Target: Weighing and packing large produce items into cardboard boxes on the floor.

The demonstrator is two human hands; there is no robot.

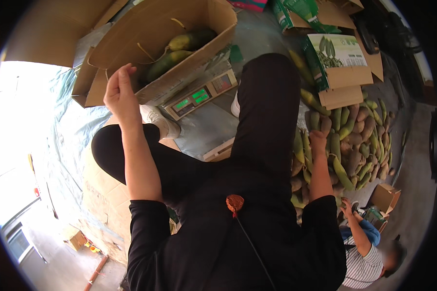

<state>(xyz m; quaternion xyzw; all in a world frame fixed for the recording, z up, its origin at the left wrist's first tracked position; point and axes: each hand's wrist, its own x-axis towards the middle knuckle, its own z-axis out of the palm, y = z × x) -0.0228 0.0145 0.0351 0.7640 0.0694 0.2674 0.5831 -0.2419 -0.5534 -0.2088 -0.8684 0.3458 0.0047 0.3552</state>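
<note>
My left hand [123,97] is raised at the near left edge of an open cardboard box [131,41], its fingers pressed together. Whatever they hold, if anything, is too small to make out. Inside the box lie large dark green gourds [172,59], with a thin looped cord [143,51] near them. Out to the right, my right hand [318,140] is low at the near edge of a heap of long green and brown vegetables [357,133]. Its fingers are closed at the end of a brownish long vegetable [326,124], partly hidden by the hand.
The box rests by a scale with a lit green display [192,99]. A printed box [342,60] with open flaps stands beyond the heap. Flattened cardboard [104,194] lies at my left. Another person [366,257] works at the lower right, close to a small box [386,199].
</note>
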